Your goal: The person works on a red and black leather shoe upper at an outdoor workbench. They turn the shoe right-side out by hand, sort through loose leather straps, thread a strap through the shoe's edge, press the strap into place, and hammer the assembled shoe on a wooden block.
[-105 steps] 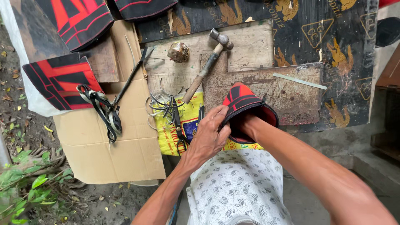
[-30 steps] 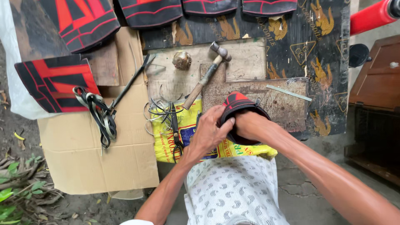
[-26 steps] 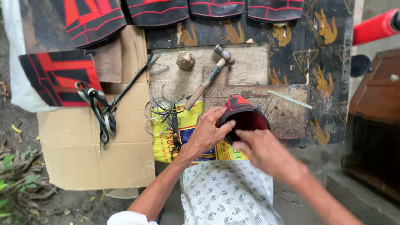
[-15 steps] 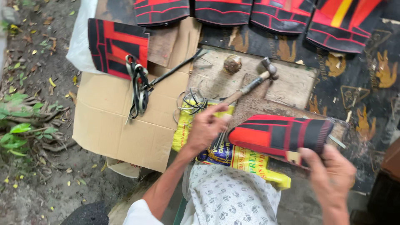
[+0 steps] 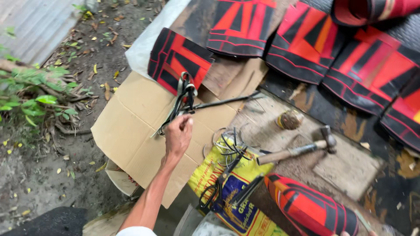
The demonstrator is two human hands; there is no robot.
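My left hand [image 5: 178, 133] reaches forward over the brown cardboard sheet [image 5: 127, 131]. Its fingers are bunched on the near end of a big pair of scissors with black loop handles [image 5: 183, 91]. A long dark rod [image 5: 225, 102] runs to the right from those handles. A red and black patterned piece [image 5: 313, 209] lies at the bottom right. Only a sliver of my right hand [image 5: 344, 234] shows at the bottom edge beside it, and its grip is hidden.
A wooden-handled hammer [image 5: 297, 150] lies on a worn board [image 5: 345, 170]. Wire coils [image 5: 227, 142] sit on a yellow sack [image 5: 232, 192]. A small round lump [image 5: 288, 119] rests nearby. Several red and black pieces [image 5: 240, 26] line the far side. Dirt and leaves [image 5: 39, 96] are on the left.
My left hand left the red and black piece and moved forward-left to the scissors. The piece was unfolded and lowered to the right, and my right hand slid out of view. The camera swung left.
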